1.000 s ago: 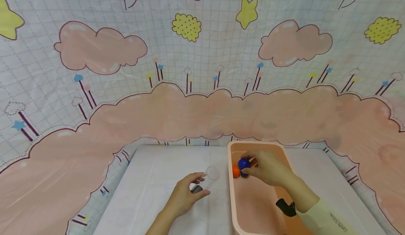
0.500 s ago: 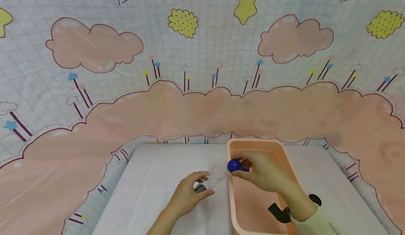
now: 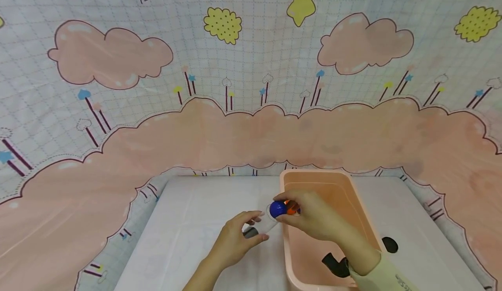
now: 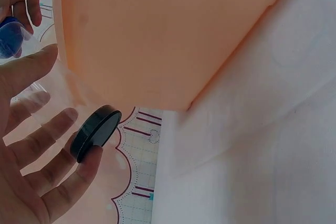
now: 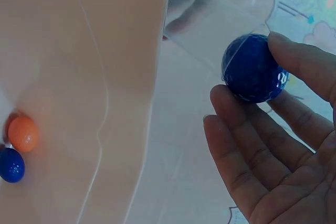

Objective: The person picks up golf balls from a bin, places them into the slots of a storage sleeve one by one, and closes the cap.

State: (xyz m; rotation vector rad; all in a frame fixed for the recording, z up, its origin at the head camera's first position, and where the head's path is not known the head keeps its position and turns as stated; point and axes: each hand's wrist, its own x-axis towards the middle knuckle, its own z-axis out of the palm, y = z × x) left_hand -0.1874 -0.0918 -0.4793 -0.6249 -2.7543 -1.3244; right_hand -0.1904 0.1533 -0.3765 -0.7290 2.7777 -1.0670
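My left hand [image 3: 235,241] holds a clear tube [image 3: 267,224], tilted with its mouth up and to the right. A black cap [image 4: 95,132] closes its lower end, near my fingertips. My right hand [image 3: 319,217] pinches a blue dimpled golf ball [image 5: 253,69] between thumb and fingers. In the head view that ball sits right at the tube's mouth, by the rim of the peach-coloured bin [image 3: 287,256]. An orange ball [image 5: 23,134] and another blue ball [image 5: 11,165] lie inside the bin, partly hidden behind my right hand in the head view.
The bin stands on a white-covered table [image 3: 196,204]. A black disc [image 3: 390,244] lies right of the bin. A black curved piece [image 3: 334,265] shows beside my right wrist, over the bin. A patterned cloth [image 3: 251,138] hangs behind the table.
My right hand has lifted the blue golf ball from the bin and carried it left across the rim to the tube's mouth. The left hand and tube shift slightly right in view.
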